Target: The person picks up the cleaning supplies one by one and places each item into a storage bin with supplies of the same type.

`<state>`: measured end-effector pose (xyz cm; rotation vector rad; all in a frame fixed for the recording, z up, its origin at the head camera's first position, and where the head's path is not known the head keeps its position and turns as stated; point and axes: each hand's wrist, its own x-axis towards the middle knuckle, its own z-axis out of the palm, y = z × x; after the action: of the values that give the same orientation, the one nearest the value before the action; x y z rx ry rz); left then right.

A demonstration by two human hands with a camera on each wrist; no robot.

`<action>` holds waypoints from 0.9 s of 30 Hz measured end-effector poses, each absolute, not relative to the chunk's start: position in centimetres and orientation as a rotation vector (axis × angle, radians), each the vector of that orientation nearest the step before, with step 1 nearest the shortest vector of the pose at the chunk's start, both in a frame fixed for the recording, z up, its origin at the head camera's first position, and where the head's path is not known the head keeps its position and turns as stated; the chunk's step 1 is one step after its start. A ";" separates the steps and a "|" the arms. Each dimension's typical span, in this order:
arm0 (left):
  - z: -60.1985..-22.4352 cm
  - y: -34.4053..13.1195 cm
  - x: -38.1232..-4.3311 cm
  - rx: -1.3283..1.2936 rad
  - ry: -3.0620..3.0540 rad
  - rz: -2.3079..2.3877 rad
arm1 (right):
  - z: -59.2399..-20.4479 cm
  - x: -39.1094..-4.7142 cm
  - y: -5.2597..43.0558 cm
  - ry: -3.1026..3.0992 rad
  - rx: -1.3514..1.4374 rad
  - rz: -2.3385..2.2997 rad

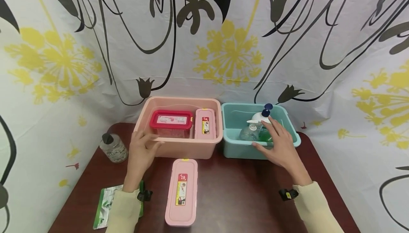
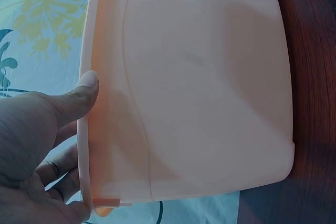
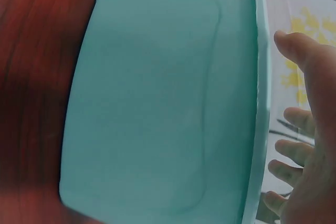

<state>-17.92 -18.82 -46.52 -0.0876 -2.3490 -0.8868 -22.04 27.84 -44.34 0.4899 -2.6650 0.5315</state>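
Observation:
My left hand [image 1: 140,151] grips the front left rim of a pink plastic bin [image 1: 182,149]; in the left wrist view the thumb lies over the rim, fingers beyond it. Inside the bin are a clear box with a red lid [image 1: 170,119] and a narrow pink-lidded box [image 1: 205,123]. Over the front of a teal bin [image 1: 246,151] my right hand [image 1: 281,146] is spread, apart from the rim in the right wrist view. That bin holds a clear pump bottle [image 1: 249,133], a white bottle with a dark blue cap [image 1: 260,117] and something green [image 1: 265,135], partly hidden by my fingers.
A long pink-lidded box [image 1: 181,211] lies on the dark wood table [image 1: 236,197] in front of the pink bin. To the left stands a clear bottle with a black cap [image 1: 114,149]. A green and white packet [image 1: 104,208] lies partly under my left forearm. Patterned cloth hangs behind.

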 end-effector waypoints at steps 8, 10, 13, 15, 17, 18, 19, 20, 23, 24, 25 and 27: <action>-46.5 -18.7 -17.9 -0.095 -2.346 -0.882 | -44.4 -21.1 29.9 -2.667 0.445 0.533; -46.4 -18.7 -17.9 -0.097 -2.345 -0.882 | -44.3 -21.0 30.4 -2.666 0.431 0.534; -46.4 -18.7 -17.8 -0.095 -2.342 -0.881 | -44.3 -20.7 31.0 -2.658 0.413 0.554; -46.4 -18.7 -17.8 -0.092 -2.340 -0.882 | -44.4 -20.5 31.4 -2.651 0.409 0.567; -46.5 -18.7 -17.8 -0.089 -2.340 -0.879 | -44.5 -20.4 31.7 -2.649 0.398 0.584; -46.5 -18.7 -17.8 -0.088 -2.340 -0.877 | -44.6 -20.3 31.8 -2.652 0.391 0.593; -46.5 -18.7 -17.9 -0.088 -2.339 -0.880 | -44.7 -20.2 32.0 -2.658 0.383 0.597; -46.5 -18.7 -17.9 -0.088 -2.338 -0.879 | -44.7 -20.0 32.1 -2.666 0.375 0.600; -46.5 -18.7 -17.9 -0.091 -2.335 -0.880 | -45.0 -19.7 32.5 -2.695 0.343 0.594; -46.6 -18.7 -17.9 -0.092 -2.334 -0.878 | -45.1 -19.6 32.6 -2.700 0.337 0.590; -46.6 -18.7 -17.9 -0.092 -2.335 -0.876 | -45.2 -19.5 32.8 -2.704 0.332 0.584; -46.6 -18.7 -17.9 -0.090 -2.339 -0.869 | -45.4 -19.3 33.0 -2.705 0.319 0.578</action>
<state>-17.93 -18.75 -46.59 -0.0898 -2.3393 -0.8691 -19.27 32.97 -45.36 0.3191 -2.7052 0.5780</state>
